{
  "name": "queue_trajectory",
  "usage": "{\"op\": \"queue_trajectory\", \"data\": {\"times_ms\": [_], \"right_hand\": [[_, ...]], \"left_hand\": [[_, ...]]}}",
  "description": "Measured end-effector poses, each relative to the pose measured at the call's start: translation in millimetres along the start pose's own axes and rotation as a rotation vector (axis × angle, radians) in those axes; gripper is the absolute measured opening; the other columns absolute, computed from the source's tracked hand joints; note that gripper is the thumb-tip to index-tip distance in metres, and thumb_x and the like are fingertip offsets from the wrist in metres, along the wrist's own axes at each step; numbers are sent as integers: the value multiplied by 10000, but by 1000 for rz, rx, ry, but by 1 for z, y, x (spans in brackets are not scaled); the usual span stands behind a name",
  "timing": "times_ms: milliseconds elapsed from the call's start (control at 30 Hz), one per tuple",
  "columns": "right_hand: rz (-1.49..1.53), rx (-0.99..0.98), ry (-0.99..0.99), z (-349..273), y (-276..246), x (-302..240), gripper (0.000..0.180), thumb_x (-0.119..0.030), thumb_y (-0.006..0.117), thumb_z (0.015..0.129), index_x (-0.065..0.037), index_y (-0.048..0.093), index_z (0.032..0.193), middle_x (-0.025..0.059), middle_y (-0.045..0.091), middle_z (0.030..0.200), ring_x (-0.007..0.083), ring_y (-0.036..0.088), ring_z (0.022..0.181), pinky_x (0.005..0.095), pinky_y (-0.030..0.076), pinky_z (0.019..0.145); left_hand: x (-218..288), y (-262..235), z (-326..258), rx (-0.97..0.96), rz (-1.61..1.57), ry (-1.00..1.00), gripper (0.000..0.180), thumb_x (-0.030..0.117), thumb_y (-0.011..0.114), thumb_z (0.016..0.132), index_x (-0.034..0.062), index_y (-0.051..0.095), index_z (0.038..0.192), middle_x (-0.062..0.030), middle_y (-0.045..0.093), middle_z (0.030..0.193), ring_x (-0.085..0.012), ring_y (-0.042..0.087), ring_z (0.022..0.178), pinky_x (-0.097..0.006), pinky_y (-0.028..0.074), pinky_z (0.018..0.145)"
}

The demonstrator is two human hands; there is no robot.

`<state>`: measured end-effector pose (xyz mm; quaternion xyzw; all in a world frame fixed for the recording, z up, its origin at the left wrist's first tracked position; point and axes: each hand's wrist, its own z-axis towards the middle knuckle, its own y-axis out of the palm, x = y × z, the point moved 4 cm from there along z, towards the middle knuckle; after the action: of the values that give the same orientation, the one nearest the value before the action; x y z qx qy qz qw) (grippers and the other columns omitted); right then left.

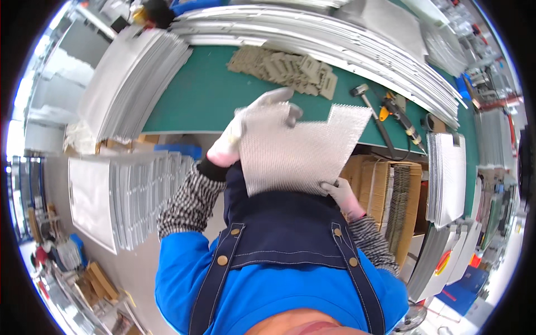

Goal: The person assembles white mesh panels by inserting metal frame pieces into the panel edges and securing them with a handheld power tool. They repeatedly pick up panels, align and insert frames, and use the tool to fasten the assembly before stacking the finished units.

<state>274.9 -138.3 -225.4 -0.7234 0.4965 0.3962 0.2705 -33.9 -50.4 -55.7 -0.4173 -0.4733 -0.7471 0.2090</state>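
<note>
Holding textured silver sheet point(298, 148) mid-frame, long axis running lower left to upper right; left hand point(245, 131) fingers clasping top edge, right hand point(341, 195) fingers pinching bottom edge.

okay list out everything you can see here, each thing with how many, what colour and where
Mesh sheet: one, silvery, notched at its top edge, held up in front of the person over the bench's near edge.
Workbench: one, green top.
Cardboard pieces: a pile, tan, far side of the bench.
Hammer: one, dark handle, on the bench to the right.
Hand tool: one, yellow and black, beside the hammer.
Sheet stacks: several, grey-white, left of the bench, along its far edge and lower left.
Cardboard box: one, brown, under the bench at right.
Left hand: white glove, gripping the sheet's upper left.
Right hand: white glove, pinching the sheet's lower right corner.
</note>
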Motion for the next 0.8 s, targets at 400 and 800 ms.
{"op": "queue_trajectory", "data": {"times_ms": [400,800], "right_hand": [[-1410,480,-390,143,9,-235,487,-396,713,831,-33,582,1128,179,541,1160,342,658,994,405,544,853],[-457,252,-552,56,-38,-321,395,-211,585,966,8,543,1293,186,684,1011,227,708,840,333,567,668]], "left_hand": [[-8,-3,-5,-166,-147,31,1124,692,750,713,-15,355,1493,-189,560,1161,-254,548,1057,-393,442,957],[-40,-70,41,214,-333,-77,1168,749,638,791,-87,237,1503,-290,561,1268,-314,616,1072,-446,541,934]]}}
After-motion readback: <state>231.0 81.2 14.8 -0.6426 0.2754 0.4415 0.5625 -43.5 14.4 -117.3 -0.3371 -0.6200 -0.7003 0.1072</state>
